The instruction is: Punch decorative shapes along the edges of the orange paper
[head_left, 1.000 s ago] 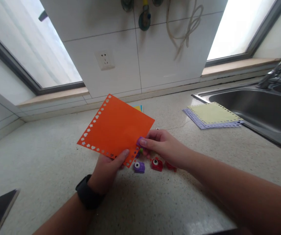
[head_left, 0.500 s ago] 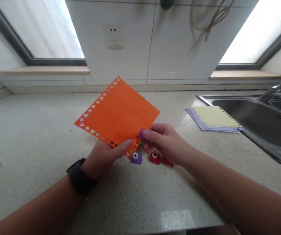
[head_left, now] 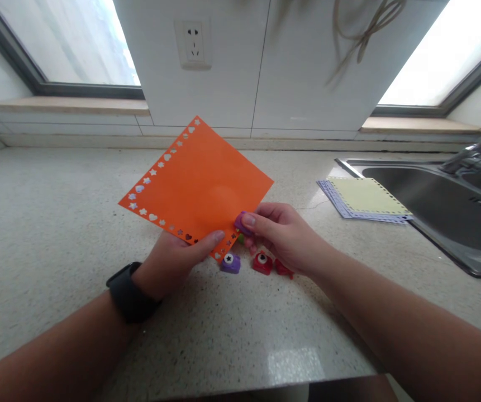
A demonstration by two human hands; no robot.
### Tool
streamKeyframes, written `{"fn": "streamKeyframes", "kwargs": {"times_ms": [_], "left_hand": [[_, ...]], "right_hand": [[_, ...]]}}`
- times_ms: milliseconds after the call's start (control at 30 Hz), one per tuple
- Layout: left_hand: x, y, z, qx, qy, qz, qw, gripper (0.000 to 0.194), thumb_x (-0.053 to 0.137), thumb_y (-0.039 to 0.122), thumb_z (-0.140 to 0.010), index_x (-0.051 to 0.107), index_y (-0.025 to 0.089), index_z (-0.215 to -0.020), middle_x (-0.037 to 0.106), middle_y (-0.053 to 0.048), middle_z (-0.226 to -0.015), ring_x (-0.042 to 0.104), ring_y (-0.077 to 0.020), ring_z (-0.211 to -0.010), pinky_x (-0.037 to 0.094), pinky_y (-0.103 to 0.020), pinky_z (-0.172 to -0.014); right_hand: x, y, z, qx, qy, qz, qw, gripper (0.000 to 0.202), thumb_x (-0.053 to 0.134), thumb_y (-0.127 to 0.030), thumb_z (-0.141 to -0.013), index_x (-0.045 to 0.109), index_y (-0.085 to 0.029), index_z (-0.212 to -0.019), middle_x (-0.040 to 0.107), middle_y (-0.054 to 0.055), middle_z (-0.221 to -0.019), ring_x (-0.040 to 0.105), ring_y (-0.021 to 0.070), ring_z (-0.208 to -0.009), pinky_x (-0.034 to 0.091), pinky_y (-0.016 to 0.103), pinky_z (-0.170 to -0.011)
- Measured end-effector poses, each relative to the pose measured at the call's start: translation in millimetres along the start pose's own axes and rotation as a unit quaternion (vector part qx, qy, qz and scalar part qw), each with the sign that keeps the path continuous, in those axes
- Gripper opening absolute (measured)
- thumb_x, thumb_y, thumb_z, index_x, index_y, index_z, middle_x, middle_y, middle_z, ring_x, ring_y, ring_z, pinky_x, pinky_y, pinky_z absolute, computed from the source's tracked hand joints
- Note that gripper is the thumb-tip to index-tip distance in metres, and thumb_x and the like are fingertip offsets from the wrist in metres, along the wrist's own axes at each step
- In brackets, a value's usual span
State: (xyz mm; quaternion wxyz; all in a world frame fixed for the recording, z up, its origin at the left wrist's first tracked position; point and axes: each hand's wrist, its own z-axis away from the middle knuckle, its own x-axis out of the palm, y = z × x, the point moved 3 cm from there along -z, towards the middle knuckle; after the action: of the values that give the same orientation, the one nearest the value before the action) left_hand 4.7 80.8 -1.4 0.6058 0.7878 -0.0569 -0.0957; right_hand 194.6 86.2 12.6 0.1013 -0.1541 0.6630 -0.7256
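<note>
An orange sheet of paper (head_left: 198, 178) is held tilted above the counter, with stars, hearts and flowers cut along two edges and part of a third. My left hand (head_left: 181, 254) grips its lower corner, thumb on top and fingers underneath. My right hand (head_left: 277, 231) pinches a small purple craft punch (head_left: 241, 222) at the paper's lower right edge. Below the sheet lie another purple punch (head_left: 231, 263) with a star on its white disc, a red punch (head_left: 262, 263) and a second red punch (head_left: 283, 268), partly behind my right hand. Pink and green pieces show behind the punches.
On the right, a pale yellow punched sheet (head_left: 368, 195) rests on lilac punched sheets (head_left: 341, 206) beside a steel sink (head_left: 441, 223). A socket (head_left: 194, 44) and a tied cord (head_left: 366, 36) are on the wall. The speckled counter (head_left: 206, 335) has its edge nearest me.
The view has shifted slightly. Both hands keep their grip, and the purple punch stays at the lower right edge of the orange paper.
</note>
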Motion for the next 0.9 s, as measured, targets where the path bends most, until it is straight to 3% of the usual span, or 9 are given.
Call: {"fn": "streamKeyframes", "kwargs": {"times_ms": [267,433,567,900], "left_hand": [[2.5,2.9,-0.6,-0.014,0.01,0.006,1.0,0.02,0.079,0.036,-0.079,0.079,0.026,-0.096,0.081,-0.007,-0.099,0.075,-0.0293,-0.103,0.06,-0.04,-0.095],[-2.6,-3.3,1.2,-0.017,0.038,-0.016,0.999,0.015,0.081,0.033,-0.078,0.077,0.026,-0.09,0.079,-0.004,-0.08,0.077,-0.0289,-0.093,0.062,-0.04,-0.09],[-5.9,-6.4,2.2,-0.013,0.059,-0.035,0.998,0.025,0.084,0.033,-0.075,0.077,0.026,-0.097,0.082,-0.006,-0.095,0.077,-0.0283,-0.092,0.062,-0.039,-0.089],[-1.4,-2.2,1.3,0.009,0.004,-0.033,0.999,0.034,0.078,0.036,-0.083,0.075,0.029,-0.116,0.082,-0.005,-0.101,0.072,-0.0296,-0.113,0.056,-0.041,-0.105]], "right_hand": [[0.9,-2.1,1.7,-0.004,-0.008,0.0,1.0,0.036,0.078,-0.051,-0.084,0.068,-0.016,-0.079,0.064,0.0,-0.064,0.055,0.0087,-0.05,0.039,0.02,-0.041],[1.6,-3.0,2.1,-0.005,-0.011,0.006,1.0,0.038,0.078,-0.053,-0.082,0.067,-0.016,-0.081,0.063,0.0,-0.064,0.052,0.0083,-0.048,0.036,0.019,-0.038],[2.6,-5.1,2.9,-0.009,-0.009,0.014,1.0,0.039,0.078,-0.053,-0.082,0.067,-0.016,-0.083,0.063,0.0,-0.064,0.054,0.0087,-0.049,0.038,0.019,-0.039],[5.7,-9.2,5.2,-0.023,-0.016,0.013,1.0,0.038,0.078,-0.053,-0.083,0.066,-0.016,-0.084,0.061,-0.003,-0.059,0.05,0.0069,-0.042,0.038,0.019,-0.037]]}}
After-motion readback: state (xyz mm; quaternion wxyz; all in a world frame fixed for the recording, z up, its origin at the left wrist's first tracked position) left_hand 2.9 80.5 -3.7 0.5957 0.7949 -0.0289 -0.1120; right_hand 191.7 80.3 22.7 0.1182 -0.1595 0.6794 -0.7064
